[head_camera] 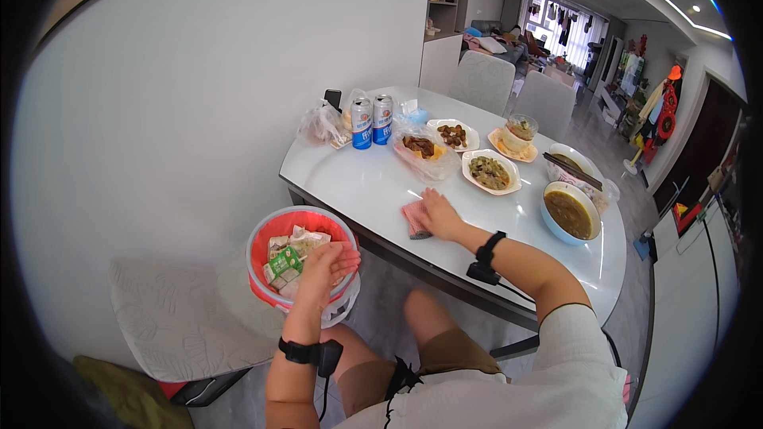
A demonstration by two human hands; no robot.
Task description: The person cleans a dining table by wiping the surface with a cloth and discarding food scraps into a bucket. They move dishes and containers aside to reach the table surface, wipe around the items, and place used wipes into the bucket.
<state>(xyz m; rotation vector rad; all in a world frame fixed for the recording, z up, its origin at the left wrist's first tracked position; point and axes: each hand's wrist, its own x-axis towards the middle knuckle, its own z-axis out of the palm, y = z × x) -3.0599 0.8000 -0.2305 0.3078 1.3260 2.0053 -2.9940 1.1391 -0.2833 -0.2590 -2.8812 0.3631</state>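
On the front part of the glossy white table (pixel 334 170), my right hand (pixel 440 215) presses down on a folded red-and-grey cloth (pixel 415 221). Part of the cloth is hidden under the palm. My left hand (pixel 326 265) hovers over a round trash bin (pixel 260 235) beside the table, its fingers stretched out and nothing visible in it. Inside the bin's red liner lie crumpled tissues (pixel 310 240) and a green-and-white drink carton (pixel 283 265). Ahead of my right hand stand an octagonal plate of cooked vegetables (pixel 490 173) and a plastic bag with brown food (pixel 422 152).
Two blue-and-silver cans (pixel 361 125) stand near the wall. Behind them are a knotted plastic bag (pixel 322 124) and a phone (pixel 332 99). A bowl of brown soup (pixel 569 214) and a bowl with chopsticks (pixel 572 171) sit at right. A padded seat (pixel 185 316) lies at left.
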